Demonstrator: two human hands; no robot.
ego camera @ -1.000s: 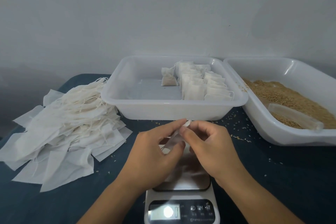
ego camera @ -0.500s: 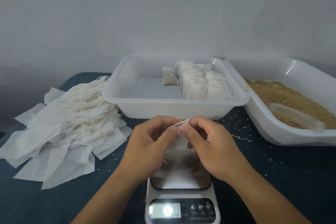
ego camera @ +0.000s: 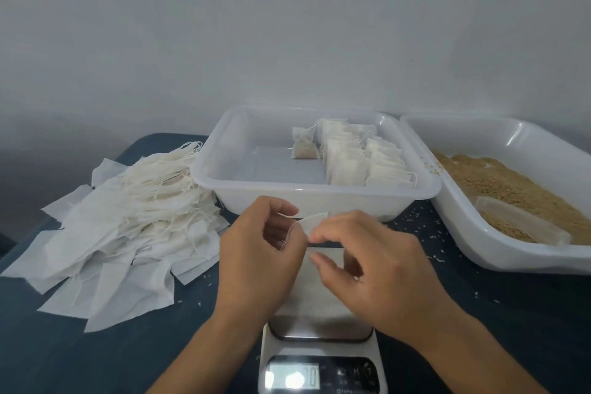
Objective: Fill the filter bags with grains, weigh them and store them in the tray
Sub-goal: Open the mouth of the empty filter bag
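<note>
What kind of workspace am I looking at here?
Likely a small hand-packing station, not a kitchen proper: a digital scale in front, a pile of empty filter bags to the left, a tray of filled bags and a tub of grains against a bare wall.

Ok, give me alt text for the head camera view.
Both hands, left hand and right hand, pinch open an empty filter bag above a kitchen scale. Behind: a tray of filled bags, a grain tub, and loose empty bags.
</note>
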